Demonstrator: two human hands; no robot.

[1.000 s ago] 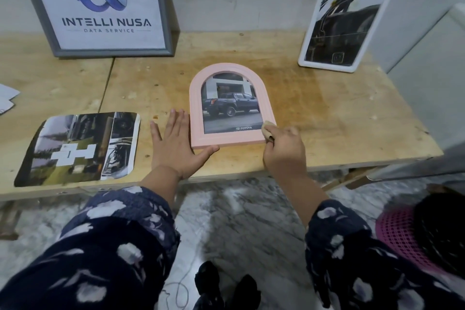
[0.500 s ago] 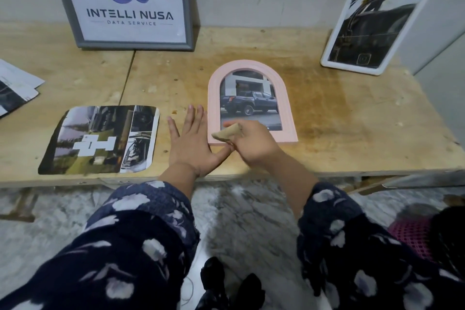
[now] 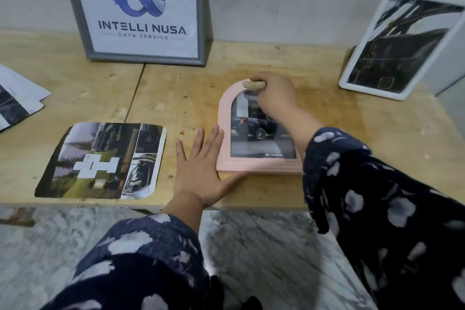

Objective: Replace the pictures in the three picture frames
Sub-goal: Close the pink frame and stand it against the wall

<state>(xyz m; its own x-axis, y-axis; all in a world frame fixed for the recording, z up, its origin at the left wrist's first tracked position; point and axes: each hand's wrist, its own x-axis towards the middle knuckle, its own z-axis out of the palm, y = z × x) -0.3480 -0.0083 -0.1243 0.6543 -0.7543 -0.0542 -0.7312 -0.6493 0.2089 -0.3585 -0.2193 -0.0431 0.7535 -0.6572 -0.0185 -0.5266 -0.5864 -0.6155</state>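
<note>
A pink arched frame (image 3: 251,166) lies flat on the wooden table (image 3: 377,148), showing a picture of a dark pickup truck. My right hand (image 3: 275,97) is over the top of the arch and pinches a small tan pad (image 3: 253,85) against the rim. My left hand (image 3: 201,171) lies flat on the table, fingers spread, touching the frame's lower left corner. A grey frame (image 3: 151,60) with a logo print leans on the wall at the back left. A white frame (image 3: 370,92) with a dark picture leans at the back right.
A loose printed picture (image 3: 100,161) with rounded corners lies left of my left hand, near the table's front edge. More sheets (image 3: 17,98) lie at the far left edge. Below the table is a marbled floor (image 3: 251,246).
My right hand has carried the tan pad from the pink frame's bottom edge up to the top of its arch. My left hand has stayed flat beside the frame.
</note>
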